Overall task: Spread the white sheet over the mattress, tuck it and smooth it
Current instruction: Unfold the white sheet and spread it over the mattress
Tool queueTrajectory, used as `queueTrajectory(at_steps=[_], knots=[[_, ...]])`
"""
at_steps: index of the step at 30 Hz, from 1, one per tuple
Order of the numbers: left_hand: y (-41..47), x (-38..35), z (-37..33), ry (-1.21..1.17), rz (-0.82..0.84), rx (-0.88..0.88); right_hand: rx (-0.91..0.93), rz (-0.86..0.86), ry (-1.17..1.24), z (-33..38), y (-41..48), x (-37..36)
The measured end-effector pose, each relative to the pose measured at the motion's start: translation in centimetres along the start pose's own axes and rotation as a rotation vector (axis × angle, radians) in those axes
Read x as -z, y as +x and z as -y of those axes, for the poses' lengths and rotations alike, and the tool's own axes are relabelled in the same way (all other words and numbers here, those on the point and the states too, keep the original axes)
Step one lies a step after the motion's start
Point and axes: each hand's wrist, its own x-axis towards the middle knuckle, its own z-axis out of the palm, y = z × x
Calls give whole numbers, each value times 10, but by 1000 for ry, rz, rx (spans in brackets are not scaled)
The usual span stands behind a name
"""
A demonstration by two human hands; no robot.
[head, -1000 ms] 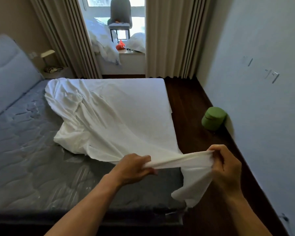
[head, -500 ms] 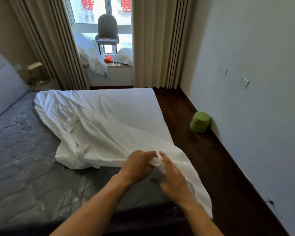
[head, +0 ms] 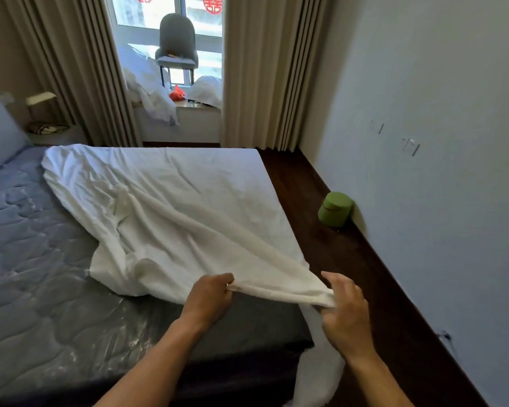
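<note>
Your left hand (head: 210, 298) and right hand (head: 346, 314) pinch the sheet (head: 174, 201) by its near edge, fingers curled; it lies bunched on the mattress (head: 27, 274), right side. Pull the edge taut, then draw it left.

Sheet (head: 171, 207) on mattress (head: 36, 259), stool (head: 335, 209) right.

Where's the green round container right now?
In the head view, the green container is on the dark floor right of the mattress, against the wall.
</note>
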Motion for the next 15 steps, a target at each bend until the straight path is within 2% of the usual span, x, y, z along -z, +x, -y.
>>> queueTrajectory(at_steps=[3,7,10,12,15], knots=[[14,13,-11,-77,-11,-149,210,168,68,65,-5,-54],[27,33,10,-60,44,-288,124,82,388,115,34,-84],[42,44,51,52,77,-247,187,-102,499,128,59,-86],[51,48,77,55,45,-153,189,-203,550,132,69,-84],[57,55,113,61,2,37,-95,-408,616,119,85,-79]])
